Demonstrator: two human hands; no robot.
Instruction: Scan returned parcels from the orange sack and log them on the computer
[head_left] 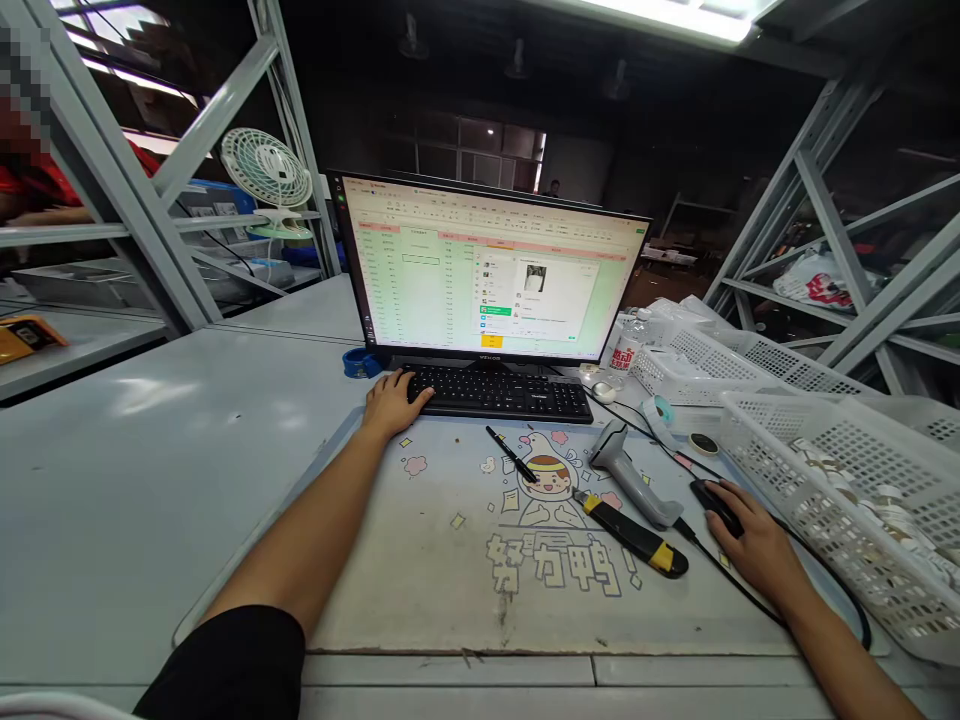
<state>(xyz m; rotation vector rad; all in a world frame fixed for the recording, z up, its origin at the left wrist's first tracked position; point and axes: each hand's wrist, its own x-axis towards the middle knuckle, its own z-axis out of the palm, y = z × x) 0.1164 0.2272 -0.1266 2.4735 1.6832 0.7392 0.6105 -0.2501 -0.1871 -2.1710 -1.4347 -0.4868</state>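
My left hand (391,405) rests at the left end of a black keyboard (501,390), fingers spread over its keys. Under the fingers of my right hand (759,548) is a black computer mouse (716,507), gripped on the desk mat (405,570). Behind the keyboard stands a monitor (427,290) showing a spreadsheet and a chat window. Between my hands lie a black pen (511,455), a black and yellow utility knife (636,536) and a grey barcode scanner (634,475). The scanner's cable passes close to my right hand.
White perforated baskets (832,520) line the right side, the nearest holding small white items. A roll of tape (660,410), a plastic bottle (624,348) and a blue tape ring (361,362) sit near the monitor. A fan (268,168) stands left by the metal shelving.
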